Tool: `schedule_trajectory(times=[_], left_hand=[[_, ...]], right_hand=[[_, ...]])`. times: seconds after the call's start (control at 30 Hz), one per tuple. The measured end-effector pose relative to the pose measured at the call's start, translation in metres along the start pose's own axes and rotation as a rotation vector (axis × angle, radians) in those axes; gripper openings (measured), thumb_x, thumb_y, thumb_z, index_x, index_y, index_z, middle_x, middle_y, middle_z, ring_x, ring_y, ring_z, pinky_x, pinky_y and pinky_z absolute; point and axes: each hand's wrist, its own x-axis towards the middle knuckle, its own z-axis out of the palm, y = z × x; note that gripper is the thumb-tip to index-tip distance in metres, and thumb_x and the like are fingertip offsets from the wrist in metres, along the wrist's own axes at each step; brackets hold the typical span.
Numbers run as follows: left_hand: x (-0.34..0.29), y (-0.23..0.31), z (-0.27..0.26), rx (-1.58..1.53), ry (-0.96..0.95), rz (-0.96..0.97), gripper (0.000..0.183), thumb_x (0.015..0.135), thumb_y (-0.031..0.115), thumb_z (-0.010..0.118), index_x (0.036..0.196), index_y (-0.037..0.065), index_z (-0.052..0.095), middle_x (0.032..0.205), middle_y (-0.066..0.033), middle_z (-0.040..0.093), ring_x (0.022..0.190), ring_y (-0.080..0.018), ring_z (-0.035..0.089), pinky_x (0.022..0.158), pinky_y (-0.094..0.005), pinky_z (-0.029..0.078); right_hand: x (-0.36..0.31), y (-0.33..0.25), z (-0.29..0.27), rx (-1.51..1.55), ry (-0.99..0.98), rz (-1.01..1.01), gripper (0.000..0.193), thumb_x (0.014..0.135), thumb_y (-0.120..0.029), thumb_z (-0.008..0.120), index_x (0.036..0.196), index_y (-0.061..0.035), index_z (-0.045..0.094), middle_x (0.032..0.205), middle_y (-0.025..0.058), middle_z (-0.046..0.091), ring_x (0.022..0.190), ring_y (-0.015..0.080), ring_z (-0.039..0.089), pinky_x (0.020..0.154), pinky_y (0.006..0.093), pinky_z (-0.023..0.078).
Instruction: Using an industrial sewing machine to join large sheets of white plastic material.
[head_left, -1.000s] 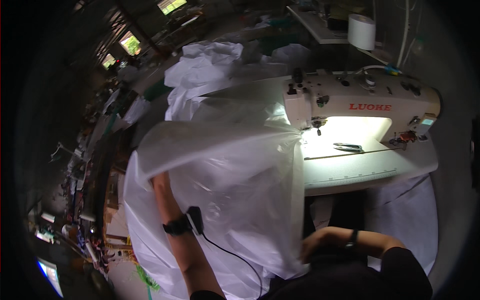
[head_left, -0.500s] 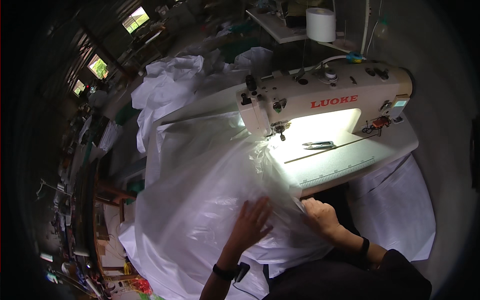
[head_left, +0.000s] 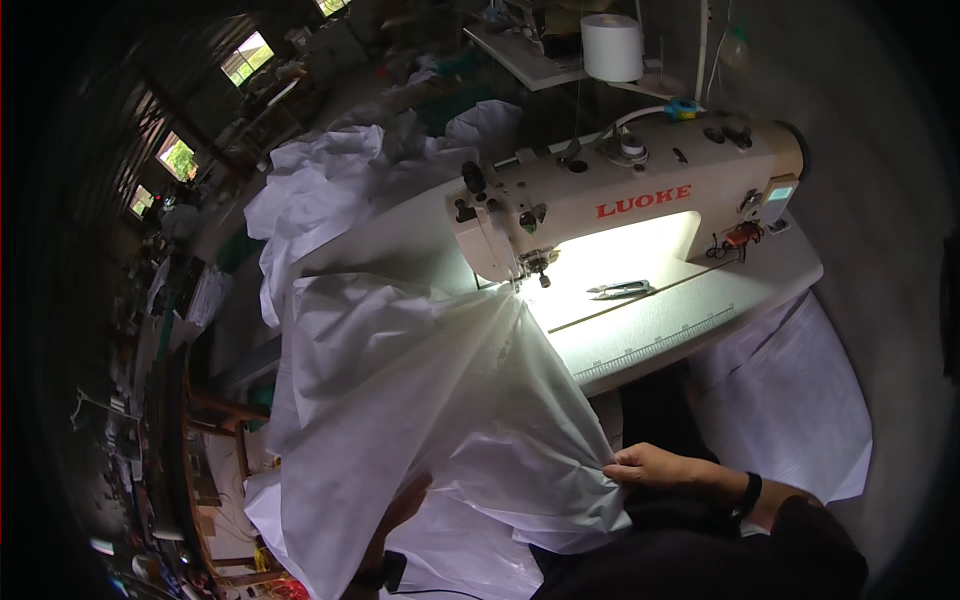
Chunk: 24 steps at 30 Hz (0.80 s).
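A large white sheet of thin, slightly shiny fabric (head_left: 430,390) hangs from under the needle of a sewing machine (head_left: 575,205) down toward me. Folds fan out from the needle area. My right hand (head_left: 650,467) pinches the sheet's right edge between thumb and fingers, below the machine bed. On the lower left, my left hand (head_left: 406,505) is up against the sheet, partly covered by a fold, so its fingers are hidden. Under the lit machine arm lie small thread snips (head_left: 620,290).
A ruler scale runs along the front of the machine bed (head_left: 700,310). Behind the machine stands a white thread cone (head_left: 612,48). More white fabric is heaped at the far left (head_left: 320,185), and another white piece (head_left: 800,400) hangs at the right. A wooden frame (head_left: 215,405) stands at left.
My right hand has drawn the sheet's edge down toward me, pulling it taut from the needle. My left hand has moved down and left, partly behind a fold. The view has shifted slightly.
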Motion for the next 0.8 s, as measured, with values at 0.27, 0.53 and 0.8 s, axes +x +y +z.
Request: schedule_trajectory(times=[0.27, 0.53, 0.8], left_hand=[[-0.033, 0.051, -0.040, -0.108, -0.342, -0.151, 0.021, 0.076, 0.010, 0.062, 0.096, 0.007, 0.069, 0.092, -0.0133, 0.069, 0.089, -0.0314, 0.066, 0.081, -0.0413, 0.053], [0.090, 0.091, 0.061, -0.091, 0.268, 0.114, 0.056, 0.076, 0.022, 0.070, 0.128, 0.008, 0.055, 0.137, -0.0057, 0.052, 0.130, -0.0232, 0.047, 0.110, -0.0436, 0.034], [0.048, -0.016, 0.090, -1.408, -0.092, -0.588, 0.042, 0.105, 0.024, 0.030, 0.141, 0.005, 0.043, 0.147, -0.0164, 0.042, 0.138, -0.0277, 0.038, 0.112, -0.0404, 0.035]], right_hand=[[0.044, -0.104, -0.067, -0.864, 0.764, -0.621, 0.012, 0.085, -0.025, 0.068, 0.085, -0.0130, 0.068, 0.068, 0.0092, 0.065, 0.063, 0.0282, 0.066, 0.057, 0.0384, 0.052], [0.156, -0.162, -0.143, -0.848, 0.700, -0.367, 0.023, 0.091, -0.029, 0.064, 0.095, -0.0066, 0.068, 0.069, 0.0087, 0.068, 0.069, 0.0240, 0.068, 0.063, 0.0355, 0.052], [0.182, -0.180, -0.152, -0.508, 0.445, -0.282, 0.033, 0.091, -0.036, 0.061, 0.085, -0.0037, 0.069, 0.067, 0.0039, 0.068, 0.070, 0.0133, 0.066, 0.064, 0.0323, 0.053]])
